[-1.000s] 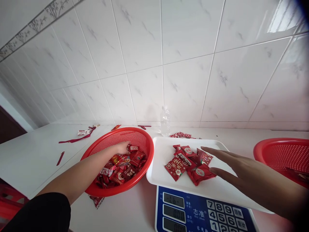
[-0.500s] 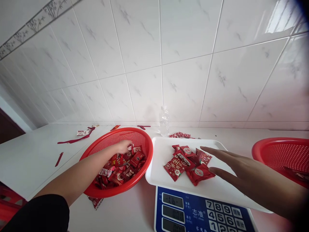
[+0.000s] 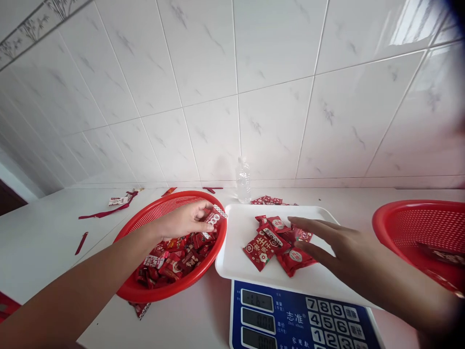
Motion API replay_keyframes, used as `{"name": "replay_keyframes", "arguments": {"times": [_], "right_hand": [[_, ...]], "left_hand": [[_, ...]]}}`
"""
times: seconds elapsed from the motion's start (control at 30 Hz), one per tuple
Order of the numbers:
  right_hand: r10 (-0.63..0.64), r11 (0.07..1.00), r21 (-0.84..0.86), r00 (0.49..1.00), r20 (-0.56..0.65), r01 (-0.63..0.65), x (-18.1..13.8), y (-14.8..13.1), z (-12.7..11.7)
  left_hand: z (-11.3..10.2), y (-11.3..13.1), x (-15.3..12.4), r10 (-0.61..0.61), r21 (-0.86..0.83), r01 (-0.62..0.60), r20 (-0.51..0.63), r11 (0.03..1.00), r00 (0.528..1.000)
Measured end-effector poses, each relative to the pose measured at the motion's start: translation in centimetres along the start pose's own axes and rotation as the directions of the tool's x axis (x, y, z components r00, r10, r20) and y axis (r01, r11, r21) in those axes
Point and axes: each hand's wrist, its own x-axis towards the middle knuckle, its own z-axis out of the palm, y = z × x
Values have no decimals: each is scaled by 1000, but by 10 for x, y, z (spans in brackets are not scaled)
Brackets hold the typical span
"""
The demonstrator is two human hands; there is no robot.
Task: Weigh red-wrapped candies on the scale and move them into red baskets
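My left hand (image 3: 183,222) hovers over the red perforated basket (image 3: 145,220) at the left, fingers pinched on a red candy packet (image 3: 215,217) lifted above the heap of red wrapped candies (image 3: 174,257). My right hand (image 3: 332,240) reaches from the right with fingers spread flat over the white scale tray (image 3: 240,259). Its fingertips touch the small pile of red candy packets (image 3: 271,242) lying on that tray.
A blue electronic scale (image 3: 290,320) with displays and a keypad sits under the tray. A second red basket (image 3: 417,232) stands at the right. A clear plastic bottle (image 3: 243,180) stands by the tiled wall, with loose red packets and ribbon scraps (image 3: 105,212) on the white counter.
My left hand has risen out of the candy heap with a packet pinched in its fingers and moved right toward the tray. My right hand slid left onto the tray's packets.
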Motion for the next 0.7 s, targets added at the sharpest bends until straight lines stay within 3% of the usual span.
{"name": "replay_keyframes", "arguments": {"times": [0.13,0.3,0.43,0.53,0.7], "right_hand": [[-76,950,306,996,46,59,3,-35,-6],[-96,772,635,990,105,8,4,-59,-13],[-60,686,728,996,74,-13,3,-58,-11],[-42,634,773,999,20,11,1,-55,-11],[-37,662,747,999,-38,53,-1,-56,-15]], "left_hand": [[34,32,-13,73,-94,-59,154,994,985],[59,56,-18,72,-96,-48,270,994,960],[65,67,-17,123,-111,-93,299,989,946],[69,69,-16,156,-70,-143,251,987,955],[77,65,-19,206,-29,-204,171,979,964]]}}
